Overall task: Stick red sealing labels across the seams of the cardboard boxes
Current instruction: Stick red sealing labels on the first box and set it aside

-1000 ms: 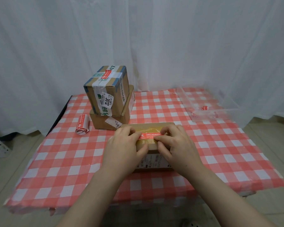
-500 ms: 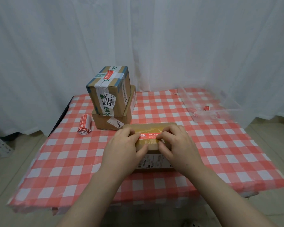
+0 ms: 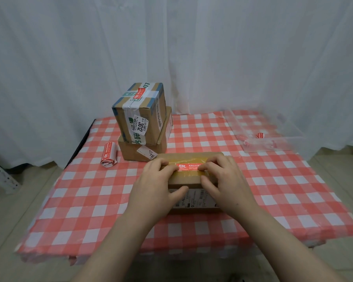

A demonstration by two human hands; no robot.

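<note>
A flat cardboard box (image 3: 185, 176) lies near the middle of the checked table, its top seam covered in clear tape. A red sealing label (image 3: 189, 167) lies along that seam. The fingertips of my left hand (image 3: 156, 187) press the label's left end, and its thumb lies against the box's front face. My right hand (image 3: 225, 181) presses the label's right end in the same way, thumb on the front edge. Both hands hide the box's ends.
Two stacked cardboard boxes stand at the back left, the upper box (image 3: 140, 113) bearing a red label (image 3: 139, 93) on its top. A roll of red labels (image 3: 108, 157) lies left of the stack. A clear plastic tray (image 3: 289, 142) with red scraps sits at the back right.
Both hands stay on the label and keep pressing its ends down; they have barely shifted. The view has drifted slightly.
</note>
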